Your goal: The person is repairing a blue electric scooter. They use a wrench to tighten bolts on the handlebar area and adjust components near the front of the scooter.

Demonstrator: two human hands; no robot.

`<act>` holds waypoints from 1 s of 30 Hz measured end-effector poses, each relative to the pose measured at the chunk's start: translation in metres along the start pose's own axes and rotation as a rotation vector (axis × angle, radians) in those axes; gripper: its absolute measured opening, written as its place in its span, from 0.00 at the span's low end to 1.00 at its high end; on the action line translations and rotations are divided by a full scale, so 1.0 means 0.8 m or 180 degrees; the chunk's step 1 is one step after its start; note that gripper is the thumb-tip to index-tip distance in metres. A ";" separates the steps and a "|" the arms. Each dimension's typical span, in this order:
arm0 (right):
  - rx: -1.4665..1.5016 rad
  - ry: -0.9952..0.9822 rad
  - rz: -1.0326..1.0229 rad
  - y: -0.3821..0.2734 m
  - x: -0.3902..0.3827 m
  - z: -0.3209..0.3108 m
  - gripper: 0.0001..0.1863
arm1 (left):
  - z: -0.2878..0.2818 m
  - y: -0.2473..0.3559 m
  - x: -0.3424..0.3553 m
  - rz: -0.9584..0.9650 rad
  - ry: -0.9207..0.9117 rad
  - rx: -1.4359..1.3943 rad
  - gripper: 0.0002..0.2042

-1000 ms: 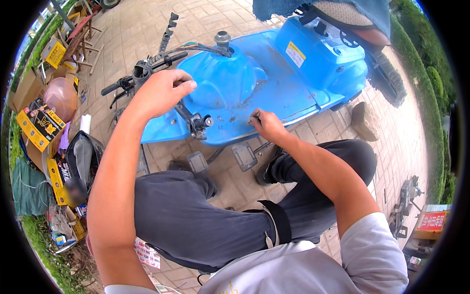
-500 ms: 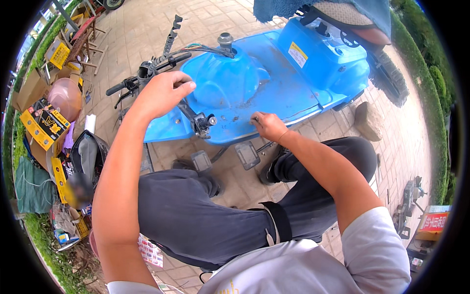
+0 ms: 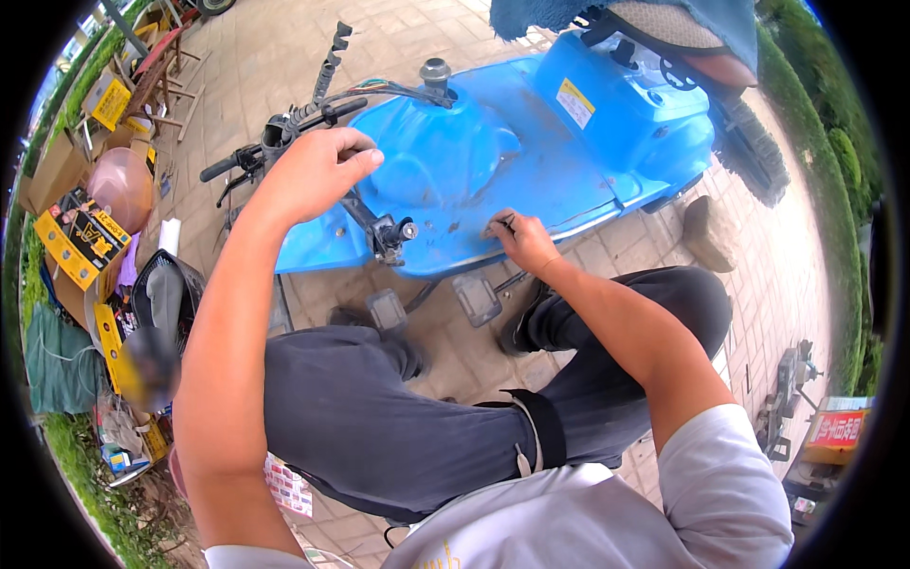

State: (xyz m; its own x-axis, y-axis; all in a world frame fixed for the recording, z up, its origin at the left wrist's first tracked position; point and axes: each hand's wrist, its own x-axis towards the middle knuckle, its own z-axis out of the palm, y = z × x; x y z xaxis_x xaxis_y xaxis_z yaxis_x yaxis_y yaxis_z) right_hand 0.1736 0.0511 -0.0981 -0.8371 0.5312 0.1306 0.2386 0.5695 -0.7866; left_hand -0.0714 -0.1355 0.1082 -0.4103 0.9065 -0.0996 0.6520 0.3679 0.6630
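Note:
A blue vehicle body with a domed front part stretches before me. My left hand is curled over the black steering column, with the thumb toward me. Whatever its bent fingers grip is hidden. My right hand is pinched at the near edge of the blue floor panel. Something small and dark shows at its fingertips, too small to name. Between the hands, the column's lower end bears a clamp-like metal fitting.
Wires and a metal collar top the dome. Pedals hang below the near edge. A stone lies by the rear wheel. Cartons and a black crate stand at left; a blue cloth covers the seat.
My right hand has tilted slightly, so its fingertips show more. The left hand stays at the column. The whole view has shifted a little.

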 end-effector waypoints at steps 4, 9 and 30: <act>-0.0105 -0.0111 0.0064 -0.003 0.003 -0.003 0.05 | 0.001 -0.002 0.000 -0.0011 -0.0010 0.0070 0.17; -0.0035 -0.0111 0.0045 -0.003 0.002 -0.003 0.05 | 0.002 0.001 0.000 -0.0009 -0.0028 0.0068 0.17; -0.1045 -0.0761 -0.0194 0.002 0.021 0.004 0.06 | 0.005 -0.014 -0.004 -0.0127 0.0122 -0.0117 0.16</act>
State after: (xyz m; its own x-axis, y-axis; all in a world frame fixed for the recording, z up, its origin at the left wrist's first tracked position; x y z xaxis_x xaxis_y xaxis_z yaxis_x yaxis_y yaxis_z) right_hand 0.1578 0.0589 -0.0991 -0.9362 0.3515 -0.0031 0.2969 0.7859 -0.5424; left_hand -0.0744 -0.1416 0.0982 -0.4602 0.8823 -0.0985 0.6109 0.3952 0.6860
